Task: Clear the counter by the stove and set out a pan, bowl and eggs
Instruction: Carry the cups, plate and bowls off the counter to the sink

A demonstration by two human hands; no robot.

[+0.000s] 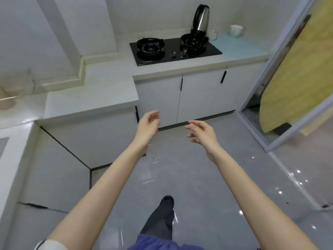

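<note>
- Two hands reach out ahead of us at the centre of the frame, above the floor (pixel 198 177) and well short of any surface. The left hand (pixel 147 126) and right hand (pixel 204 135) face each other, fingers (pixel 194 123) loosely spread and slightly curled, holding nothing. We judge they are raised ready for a reach.
- At bottom centre, our dark-socked foot (pixel 162 213) is planted forward.
- Past the hands, the white table (pixel 108 87) runs in an L from the left of the frame to the upper right, with closed cabinet doors (pixel 198 92) beneath.
- At upper centre the black stove (pixel 174 50) is set into the table, and a steel kettle (pixel 201 18) stands just behind its right burner.
- At upper right, beside the stove, are a pale blue mat (pixel 239 46), a small glass (pixel 213 36) and a white cup (pixel 236 30). We take these as what needs clearing.
- No pan, bowl or eggs show, so nothing is set out yet.
</note>
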